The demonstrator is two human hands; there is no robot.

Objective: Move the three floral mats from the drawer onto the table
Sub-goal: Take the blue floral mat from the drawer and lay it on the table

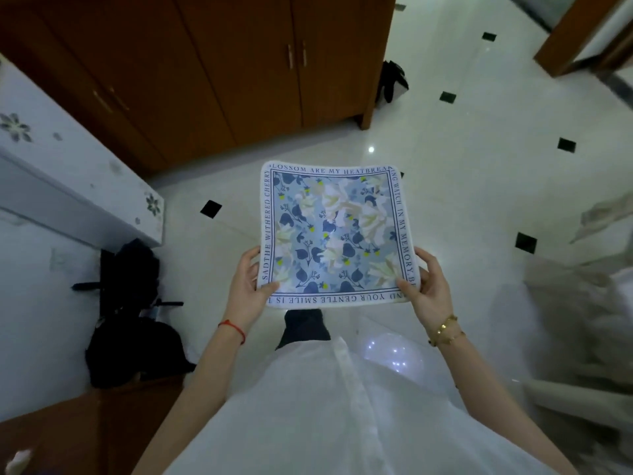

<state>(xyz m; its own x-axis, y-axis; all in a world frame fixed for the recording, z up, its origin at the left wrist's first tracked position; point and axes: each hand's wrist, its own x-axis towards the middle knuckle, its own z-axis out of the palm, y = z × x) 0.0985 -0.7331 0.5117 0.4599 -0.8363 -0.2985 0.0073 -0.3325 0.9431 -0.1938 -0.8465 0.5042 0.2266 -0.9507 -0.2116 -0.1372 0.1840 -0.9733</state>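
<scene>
A square floral mat [334,234], blue and white with a border of dark lettering, is held flat in the air above the floor in the middle of the head view. My left hand [248,289] grips its near left corner, thumb on top. My right hand [426,286] grips its near right corner the same way. I cannot tell whether more than one mat is in the stack. No drawer shows in this view.
A brown wooden cabinet [239,63] stands ahead. A white table with a floral cloth [51,159] is at the left. Black bags [133,303] lie on the floor beside it. A pale blurred piece of furniture [575,320] is at the right. The floor is glossy white tile.
</scene>
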